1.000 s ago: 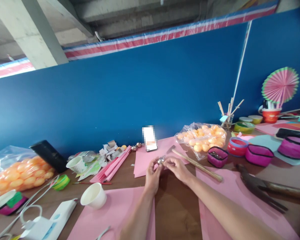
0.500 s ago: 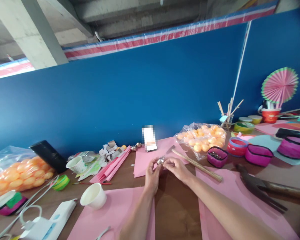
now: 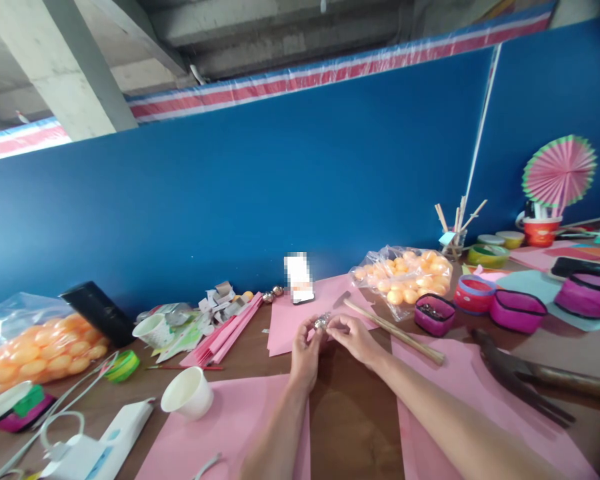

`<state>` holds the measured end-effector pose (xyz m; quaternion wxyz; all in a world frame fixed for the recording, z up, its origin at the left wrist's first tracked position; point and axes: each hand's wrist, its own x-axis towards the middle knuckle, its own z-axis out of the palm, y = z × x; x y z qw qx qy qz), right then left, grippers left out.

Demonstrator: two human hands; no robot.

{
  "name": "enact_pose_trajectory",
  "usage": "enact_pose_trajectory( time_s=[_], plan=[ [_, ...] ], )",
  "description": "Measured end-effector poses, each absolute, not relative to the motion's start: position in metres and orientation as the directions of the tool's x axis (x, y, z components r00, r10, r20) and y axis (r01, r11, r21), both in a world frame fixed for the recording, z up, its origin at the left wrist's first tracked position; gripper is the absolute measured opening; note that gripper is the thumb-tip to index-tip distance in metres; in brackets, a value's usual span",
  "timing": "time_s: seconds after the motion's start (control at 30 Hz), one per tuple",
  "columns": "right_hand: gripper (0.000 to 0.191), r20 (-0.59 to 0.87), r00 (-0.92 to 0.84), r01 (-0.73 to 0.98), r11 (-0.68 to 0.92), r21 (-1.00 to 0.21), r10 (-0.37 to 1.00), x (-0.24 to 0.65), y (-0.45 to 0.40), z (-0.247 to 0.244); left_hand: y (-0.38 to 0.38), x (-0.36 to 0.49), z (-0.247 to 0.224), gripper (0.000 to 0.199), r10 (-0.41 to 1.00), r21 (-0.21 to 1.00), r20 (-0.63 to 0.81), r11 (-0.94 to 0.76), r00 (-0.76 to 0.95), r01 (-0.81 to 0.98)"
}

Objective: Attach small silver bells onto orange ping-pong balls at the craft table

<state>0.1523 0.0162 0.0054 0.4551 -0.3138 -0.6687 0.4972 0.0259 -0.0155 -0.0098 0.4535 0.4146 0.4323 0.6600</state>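
Note:
Between my fingertips is a small shiny silver metal piece [image 3: 322, 321], too small to make out its kind. My left hand [image 3: 306, 350] pinches it from the left with thumb and fingers. From the right, the bent fingers of my right hand [image 3: 353, 335] close in a pinch at the piece's edge; what exactly they grip is hidden. Both hands are over the brown table [image 3: 353, 407], in front of a pink paper sheet [image 3: 285, 333]. Just beyond my right hand lies a small hammer [image 3: 395, 328] with a wooden handle.
A phone [image 3: 303, 299] stands behind my hands. A bag of orange balls [image 3: 405, 272] and a purple container [image 3: 434, 316] of small metal bits are to the right, with a large claw hammer [image 3: 530, 373]. On the left are a white cup [image 3: 187, 395] and a power strip [image 3: 120, 433].

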Motion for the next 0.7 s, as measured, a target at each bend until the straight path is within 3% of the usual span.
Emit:
enact_pose_trajectory(
  time_s=[0.7],
  plan=[
    [0.017, 0.277, -0.418, -0.045, 0.285, -0.958, 0.865, 0.1511, 0.0160, 0.0038, -0.0132, 0.0244, -0.0148, 0.041, 0.944, 0.958, 0.177, -0.231, -0.279, -0.172]
  ],
)
